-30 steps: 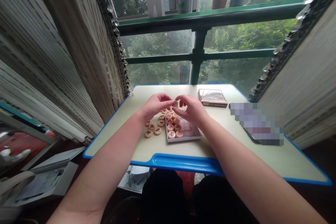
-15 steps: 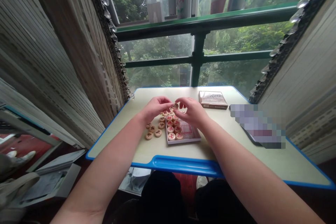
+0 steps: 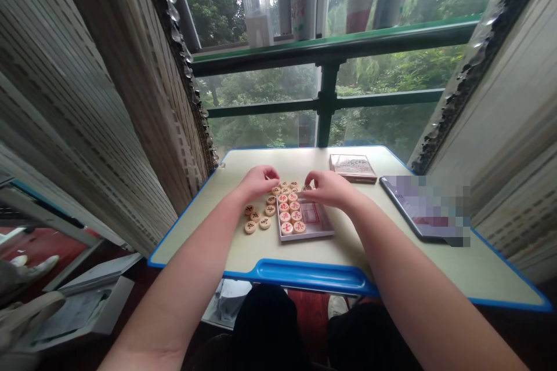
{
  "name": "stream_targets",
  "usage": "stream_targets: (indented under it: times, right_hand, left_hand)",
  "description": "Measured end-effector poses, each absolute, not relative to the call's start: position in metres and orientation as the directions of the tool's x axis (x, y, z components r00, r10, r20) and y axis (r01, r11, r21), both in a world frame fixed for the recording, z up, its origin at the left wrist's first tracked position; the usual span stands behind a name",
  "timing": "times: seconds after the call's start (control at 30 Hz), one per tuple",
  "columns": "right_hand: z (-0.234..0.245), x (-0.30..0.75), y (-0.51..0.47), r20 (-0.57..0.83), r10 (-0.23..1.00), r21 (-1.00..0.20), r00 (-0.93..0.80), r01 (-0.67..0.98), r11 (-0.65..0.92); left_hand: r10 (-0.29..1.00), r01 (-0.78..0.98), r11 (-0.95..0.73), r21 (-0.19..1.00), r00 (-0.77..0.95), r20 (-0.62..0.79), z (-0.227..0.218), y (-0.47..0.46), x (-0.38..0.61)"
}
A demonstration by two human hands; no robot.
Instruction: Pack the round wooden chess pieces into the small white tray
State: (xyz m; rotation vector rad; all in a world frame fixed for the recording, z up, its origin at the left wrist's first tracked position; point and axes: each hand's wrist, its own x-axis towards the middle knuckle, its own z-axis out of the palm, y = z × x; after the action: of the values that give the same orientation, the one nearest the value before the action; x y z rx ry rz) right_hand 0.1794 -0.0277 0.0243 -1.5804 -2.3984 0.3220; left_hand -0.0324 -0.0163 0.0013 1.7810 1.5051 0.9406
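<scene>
In the head view, the person's left hand (image 3: 257,179) and right hand (image 3: 329,188) met over the far end of a shallow white cardboard tray (image 3: 319,233) that lay flat on the cream desk with a blue edge (image 3: 435,261), near its middle. Round pale wooden chess discs with red characters (image 3: 292,215) sat face up in two tidy columns against the tray's left wall, probably so that they packed closely, while its right part showed bare red grid lines. More discs with dark characters (image 3: 256,217) lay loose on the desk just left of the tray, and a small cluster of discs (image 3: 287,186) sat between the two hands at the tray's far edge. Both hands were palm down with fingers curled narrow, tips pointing onto that cluster, a posture suited to such small flat things. Whether either hand actually pinched a disc could not be told, since the knuckles covered the fingertips. A flat brownish box lid (image 3: 351,166) rested farther right, apart from the tray, and a dark flat slab (image 3: 424,208) beside it was blurred out, so its kind stayed unclear. The characters on the discs were too small to read. Beyond the desk, drink cans (image 3: 304,10) stood on the green window frame (image 3: 331,46), their tops cut off, and slatted bamboo blinds (image 3: 87,98) closed in both sides.
</scene>
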Motion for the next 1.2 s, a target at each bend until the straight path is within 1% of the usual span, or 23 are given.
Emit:
stream_targets:
  times: [0.07,0.13,0.3,0.5,0.6,0.73,0.93,1.07,1.2]
  right_hand:
    - [0.025,0.18,-0.03,0.063,0.919,-0.317,-0.39,0.865,0.389]
    - [0.024,0.18,-0.032,0.026,0.912,-0.313,-0.409,0.863,0.396]
    - [0.025,0.182,-0.035,-0.074,0.882,-0.345,-0.466,0.841,0.416]
    - [0.03,0.182,-0.039,-0.064,0.88,-0.306,-0.471,0.848,0.432]
    - [0.029,0.18,-0.039,-0.058,0.88,-0.305,-0.471,0.848,0.434]
    - [0.025,0.179,-0.036,-0.059,0.888,-0.291,-0.455,0.859,0.421]
    - [0.023,0.182,-0.034,0.012,0.91,-0.228,-0.415,0.885,0.406]
    - [0.023,0.181,-0.034,-0.039,0.907,-0.239,-0.42,0.885,0.399]
    - [0.026,0.181,-0.035,-0.045,0.904,-0.25,-0.424,0.881,0.401]
  left_hand:
    - [0.98,0.681,-0.191,0.707,0.088,0.179,0.002,-0.018,-0.035]
    - [0.978,0.718,-0.2,0.666,0.103,0.183,0.003,-0.02,-0.036]
    - [0.966,0.698,-0.255,0.67,0.205,0.155,0.007,-0.026,-0.033]
    - [0.956,0.705,-0.282,0.651,0.265,0.127,0.005,-0.025,-0.033]
    - [0.947,0.689,-0.299,0.661,0.297,0.118,0.004,-0.024,-0.034]
    - [0.954,0.698,-0.275,0.662,0.285,0.096,0.004,-0.024,-0.034]
    - [0.948,0.691,-0.292,0.661,0.303,0.103,0.004,-0.024,-0.033]
    - [0.954,0.717,-0.282,0.637,0.281,0.106,0.003,-0.023,-0.032]
    - [0.952,0.735,-0.289,0.614,0.286,0.106,0.003,-0.024,-0.032]
